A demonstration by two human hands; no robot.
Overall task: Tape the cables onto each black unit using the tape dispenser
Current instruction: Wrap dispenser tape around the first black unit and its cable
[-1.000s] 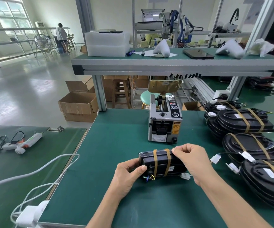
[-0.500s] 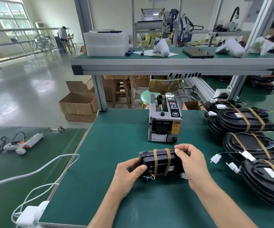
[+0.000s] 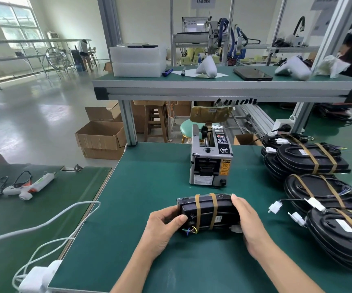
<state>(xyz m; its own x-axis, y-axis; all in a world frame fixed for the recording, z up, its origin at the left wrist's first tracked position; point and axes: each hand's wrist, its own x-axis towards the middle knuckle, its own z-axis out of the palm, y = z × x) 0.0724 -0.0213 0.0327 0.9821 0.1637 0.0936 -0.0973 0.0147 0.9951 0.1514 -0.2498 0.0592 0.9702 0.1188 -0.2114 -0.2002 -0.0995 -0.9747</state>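
A black unit point(image 3: 206, 212) stands on edge on the green bench, two brown tape strips wrapped over it. Coloured wire ends stick out at its lower left and a white connector shows at its lower right. My left hand point(image 3: 164, 224) grips its left end, thumb on the front face. My right hand point(image 3: 248, 218) cups its right end, fingers curled over the top edge. The grey tape dispenser point(image 3: 211, 163) sits just behind the unit.
Several taped black units point(image 3: 310, 159) are stacked along the right, white connectors point(image 3: 275, 207) trailing toward the middle. A white cable point(image 3: 50, 223) and power adapter point(image 3: 37, 278) lie at the left edge. A glue gun point(image 3: 31, 185) rests on the left table. A shelf point(image 3: 213, 89) spans overhead.
My right hand has slid from the tape at the top middle of the unit down to its right end, covering the connector side. The left hand has stayed put.
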